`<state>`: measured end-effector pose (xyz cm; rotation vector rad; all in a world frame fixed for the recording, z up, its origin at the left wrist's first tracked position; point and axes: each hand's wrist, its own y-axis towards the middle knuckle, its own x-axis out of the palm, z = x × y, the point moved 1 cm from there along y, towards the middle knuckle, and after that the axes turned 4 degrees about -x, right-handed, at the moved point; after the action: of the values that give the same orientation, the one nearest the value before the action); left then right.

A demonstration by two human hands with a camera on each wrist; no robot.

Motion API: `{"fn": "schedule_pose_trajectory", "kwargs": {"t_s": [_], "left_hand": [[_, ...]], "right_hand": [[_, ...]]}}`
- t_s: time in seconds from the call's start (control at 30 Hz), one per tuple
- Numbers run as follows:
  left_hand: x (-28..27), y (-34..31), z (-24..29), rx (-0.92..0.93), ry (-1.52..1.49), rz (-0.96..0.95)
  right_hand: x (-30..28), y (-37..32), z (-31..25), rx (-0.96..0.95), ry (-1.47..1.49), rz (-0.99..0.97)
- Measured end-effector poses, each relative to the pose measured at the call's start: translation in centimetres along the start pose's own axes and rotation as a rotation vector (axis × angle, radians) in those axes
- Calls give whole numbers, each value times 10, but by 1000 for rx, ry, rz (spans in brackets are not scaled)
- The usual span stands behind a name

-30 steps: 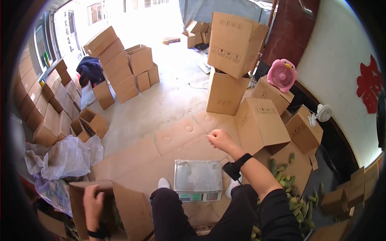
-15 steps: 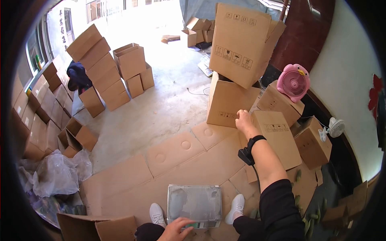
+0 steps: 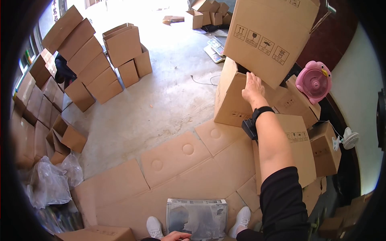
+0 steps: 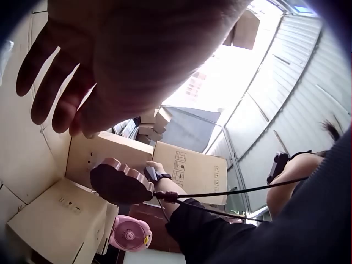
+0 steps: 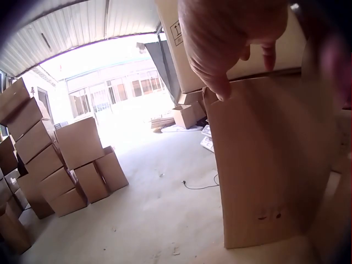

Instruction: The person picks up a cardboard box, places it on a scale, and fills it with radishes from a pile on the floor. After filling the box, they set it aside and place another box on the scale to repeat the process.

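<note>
My right hand (image 3: 254, 89) reaches forward to the upper edge of a tall cardboard box (image 3: 230, 98). In the right wrist view its fingertips (image 5: 223, 93) point down, right at that box's top corner. A larger printed carton (image 3: 269, 40) sits tilted on top of this box, just beyond the hand. My left hand (image 3: 175, 236) is low at the front, overlapping the near edge of a scale with a worn, plastic-covered platform (image 3: 197, 217). Its fingers (image 4: 47, 102) hang loose and spread in the left wrist view, holding nothing.
Flattened cardboard (image 3: 177, 172) covers the floor near my shoes. Stacked boxes (image 3: 90, 66) stand at left, with clear plastic bags (image 3: 50, 182) below them. More cartons (image 3: 299, 140), a pink fan (image 3: 315, 82) and a small white fan (image 3: 348, 138) are at right.
My right hand has moved forward and up to the top of the tall box. The left hand has left the open box at lower left and come over to the scale. The view has shifted.
</note>
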<state>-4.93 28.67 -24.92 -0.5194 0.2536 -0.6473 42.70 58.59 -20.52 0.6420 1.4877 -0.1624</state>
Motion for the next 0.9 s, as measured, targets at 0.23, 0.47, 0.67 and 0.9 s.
{"fn": "schedule_pose_trajectory", "kwargs": {"t_s": [0.23, 0.47, 0.67, 0.9], "left_hand": [[-4, 26, 6, 33, 44, -15], [-4, 34, 11, -14, 15, 0], [1, 33, 14, -3, 92, -20], [10, 28, 11, 8, 125, -21]], "right_hand": [[31, 32, 10, -30, -75, -49], [41, 38, 19, -21, 53, 89], [39, 28, 24, -190, 127, 157], [24, 16, -2, -252, 141, 167]]}}
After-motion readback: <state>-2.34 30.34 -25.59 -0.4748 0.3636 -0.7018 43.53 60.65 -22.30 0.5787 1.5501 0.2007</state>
